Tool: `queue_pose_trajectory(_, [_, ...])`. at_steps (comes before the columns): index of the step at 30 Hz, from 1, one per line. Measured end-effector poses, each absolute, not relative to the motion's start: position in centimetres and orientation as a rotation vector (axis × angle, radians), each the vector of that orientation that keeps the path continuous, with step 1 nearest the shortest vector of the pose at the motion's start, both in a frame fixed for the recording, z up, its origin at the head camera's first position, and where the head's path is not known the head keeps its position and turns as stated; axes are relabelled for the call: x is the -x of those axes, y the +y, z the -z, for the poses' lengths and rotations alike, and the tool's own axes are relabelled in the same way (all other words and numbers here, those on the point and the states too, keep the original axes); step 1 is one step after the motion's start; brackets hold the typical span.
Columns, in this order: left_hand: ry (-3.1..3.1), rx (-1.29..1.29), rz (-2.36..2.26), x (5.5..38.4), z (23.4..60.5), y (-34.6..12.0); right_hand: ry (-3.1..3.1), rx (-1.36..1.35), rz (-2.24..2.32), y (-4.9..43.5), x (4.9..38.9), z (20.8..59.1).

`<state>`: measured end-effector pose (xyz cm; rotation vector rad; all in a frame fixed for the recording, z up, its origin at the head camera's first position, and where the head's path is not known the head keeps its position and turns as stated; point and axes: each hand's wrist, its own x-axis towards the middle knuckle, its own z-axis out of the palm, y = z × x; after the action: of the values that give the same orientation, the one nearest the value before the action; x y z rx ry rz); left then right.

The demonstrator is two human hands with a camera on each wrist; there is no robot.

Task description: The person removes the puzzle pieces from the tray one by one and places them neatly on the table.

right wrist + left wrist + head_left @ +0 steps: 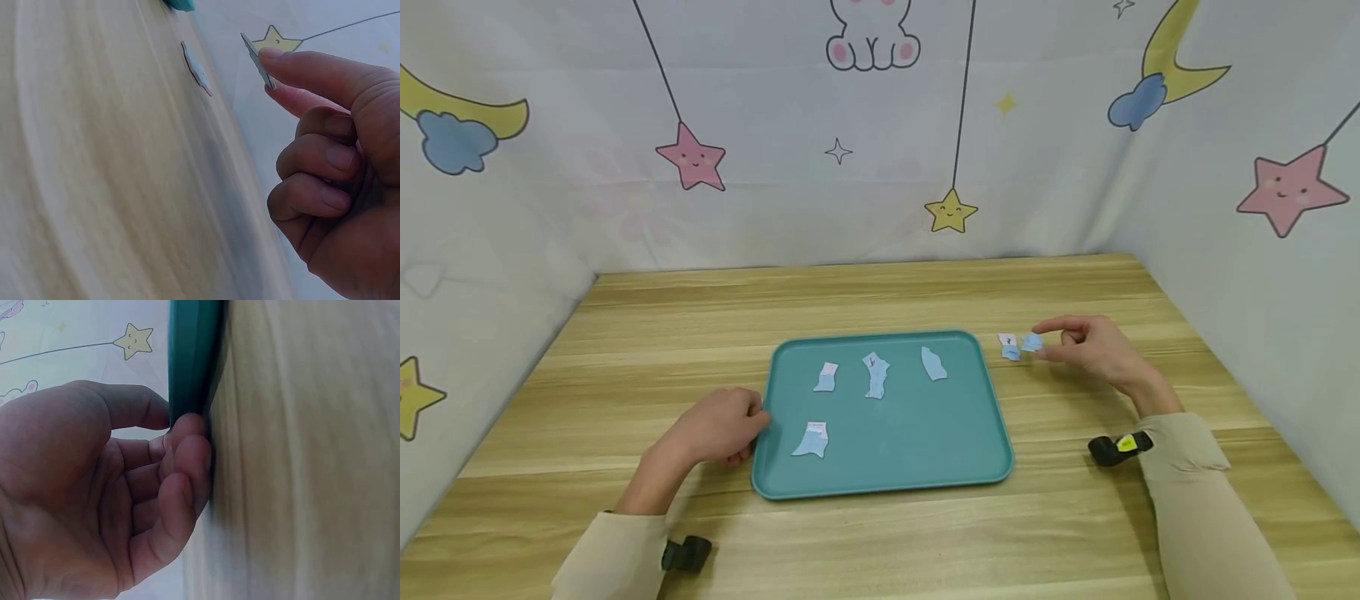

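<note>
Between thumb and index finger, my right hand pinches a torn light-blue paper piece, raised off the table in the right wrist view. Just left of it lies another torn piece, part white with a dark mark, part blue. My left hand grips the left rim of the teal tray, thumb at the top and curled fingers at the underside. On the tray lie a small white-and-blue piece, a longer marked piece, a plain blue piece and a wider piece nearer the front.
The tray rests on a wood-grain table. White curtains printed with stars, moons and clouds enclose the back and both sides. Dark wrist cameras, such as the right one, stick out by the sleeves.
</note>
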<state>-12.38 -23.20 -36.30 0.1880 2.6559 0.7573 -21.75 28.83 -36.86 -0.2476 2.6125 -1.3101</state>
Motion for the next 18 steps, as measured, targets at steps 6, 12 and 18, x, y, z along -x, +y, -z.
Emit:
queue_pose_trajectory(6, [2.659, -0.19, -0.766, 12.4, 36.3, -23.2, 2.628, 0.236, 1.301, 29.2, 21.8, 37.0])
queue_pose_trajectory(12, [2.656, -0.187, -0.773, 12.3, 36.2, -23.2, 2.642, 0.234, 1.29, 29.7, 21.9, 37.2])
queue_pose_trajectory(18, [2.657, -0.189, -0.776, 12.3, 36.2, -23.2, 2.646, 0.226, 1.282, 30.3, 22.1, 37.6])
